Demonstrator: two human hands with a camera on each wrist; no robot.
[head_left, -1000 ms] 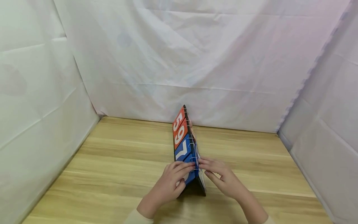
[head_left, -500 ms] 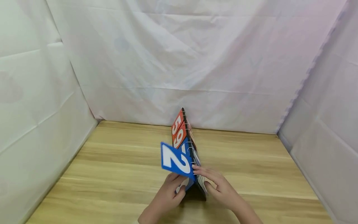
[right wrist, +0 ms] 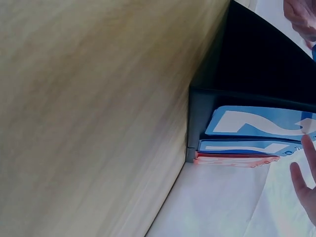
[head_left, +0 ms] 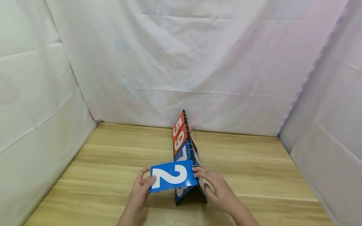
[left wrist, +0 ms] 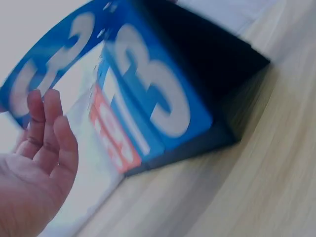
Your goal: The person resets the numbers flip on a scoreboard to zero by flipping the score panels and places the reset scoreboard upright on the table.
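The left hand [head_left: 140,187] pinches the outer edge of a blue card [head_left: 172,175], thumb on its face beside the white "2", fingers curled behind it. The card lies nearly level, hinged on wire rings [head_left: 193,166] at its far end from that grip. The right hand [head_left: 216,188] rests on the scoreboard [head_left: 185,147] just past the rings, fingers loosely bent, fingertips at the ring end of the card; whether it pinches anything cannot be told.

The scoreboard stands as a black tent on the wooden counter [head_left: 113,163], directly beyond both hands. Its left face reads "5" and "9" on red cards, then "7" on blue. Under the lifted card, the left wrist view shows a blue "3" [left wrist: 155,94], and the card's underside also bears a "3". White sheets [head_left: 198,56] wall the counter on three sides.

Half a second ago the "2" card stood tilted up above the left hand; now it has swung down flat to the left, and the left hand has shifted out to its edge.
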